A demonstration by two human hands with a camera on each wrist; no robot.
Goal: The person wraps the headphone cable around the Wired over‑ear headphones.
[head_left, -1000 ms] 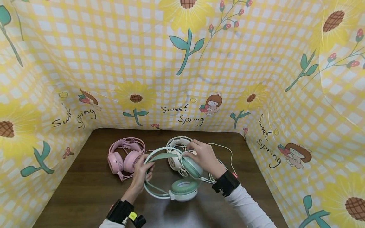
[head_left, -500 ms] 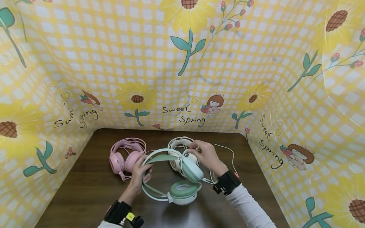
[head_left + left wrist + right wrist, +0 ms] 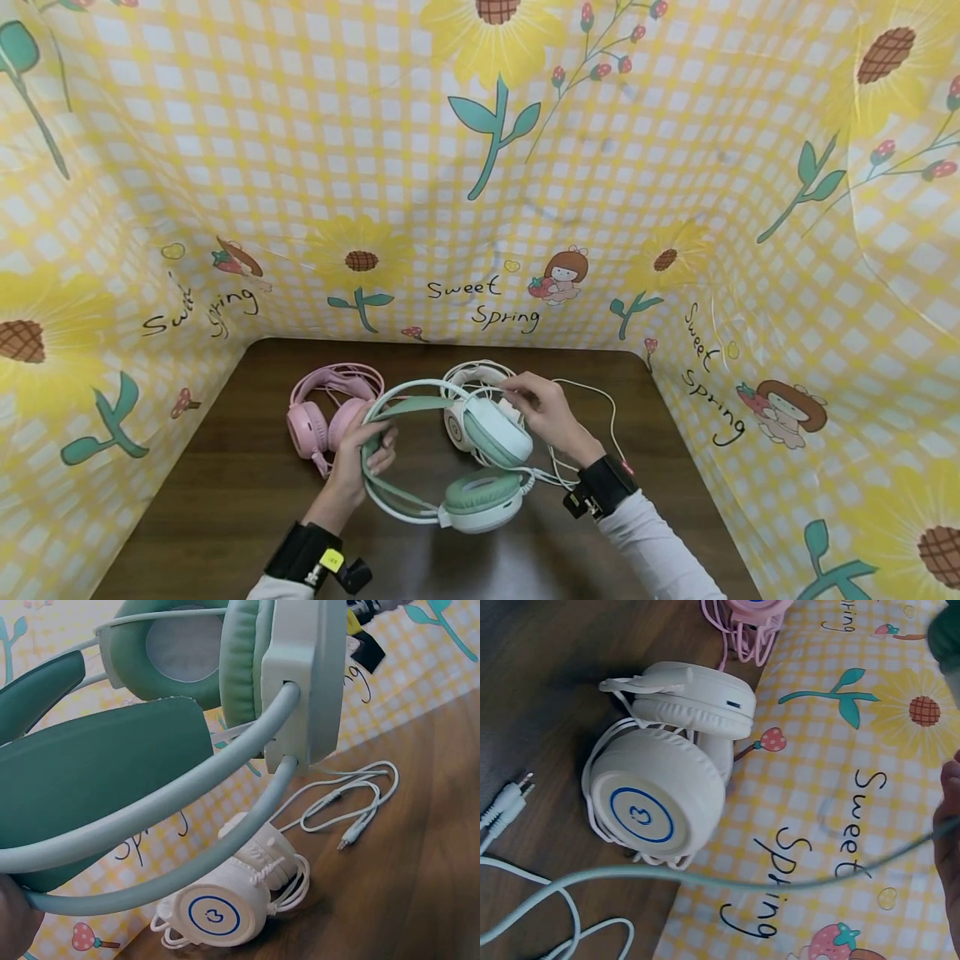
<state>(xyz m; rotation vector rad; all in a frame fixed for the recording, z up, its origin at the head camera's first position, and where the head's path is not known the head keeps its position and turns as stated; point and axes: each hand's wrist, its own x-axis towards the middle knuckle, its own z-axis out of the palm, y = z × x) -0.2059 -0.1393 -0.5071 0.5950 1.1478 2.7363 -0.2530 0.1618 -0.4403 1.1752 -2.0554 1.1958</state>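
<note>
Green-and-white headphones (image 3: 483,504) are held up over the table, ear cups toward the right. My left hand (image 3: 348,467) grips their headband at the left, fingers curled round it. In the left wrist view the two headband tubes run into a white ear cup (image 3: 304,682) with a green cushion. My right hand (image 3: 551,412) is beside the upper ear cup and pinches the pale green cable (image 3: 652,873), which stretches across the right wrist view to the fingers. Behind the held pair, white headphones (image 3: 454,423) with a wound cord rest on the table.
Pink headphones (image 3: 307,429) lie on the brown table (image 3: 225,517) at the back left. Loose white cable (image 3: 611,400) trails at the right, and its plugs (image 3: 506,806) show in the right wrist view. A yellow checked cloth (image 3: 390,167) surrounds the table's back and sides.
My left hand and the green-and-white headphones have shifted left. The cable that looped over the upper ear cup is now off its outer face, drawn up by my right hand.
</note>
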